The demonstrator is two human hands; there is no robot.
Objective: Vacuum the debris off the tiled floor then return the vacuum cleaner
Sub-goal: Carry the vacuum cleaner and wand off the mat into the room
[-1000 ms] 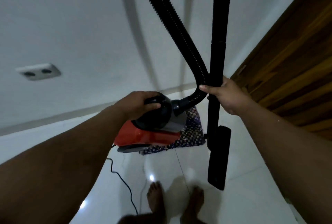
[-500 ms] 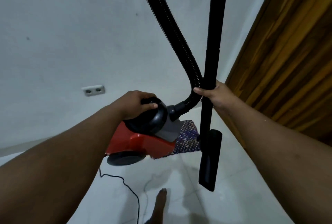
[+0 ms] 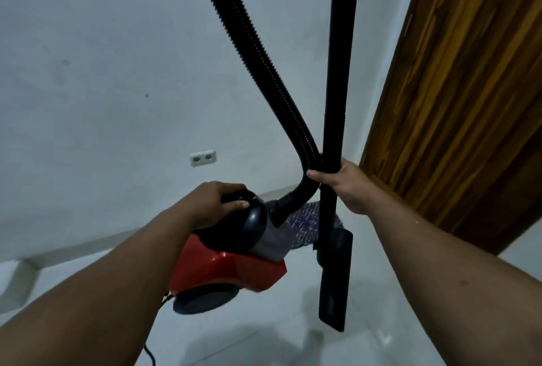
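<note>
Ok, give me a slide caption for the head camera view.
Left hand carries the red vacuum; right hand holds its hose and wand together beside a wooden door.

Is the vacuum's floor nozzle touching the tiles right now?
No. The floor nozzle hangs in the air above the tiled floor, carried by the right hand.

Left hand (image 3: 215,203) gripping red vacuum cleaner (image 3: 231,257), right hand (image 3: 347,186) holding wand (image 3: 337,101), hose (image 3: 264,52)
</note>
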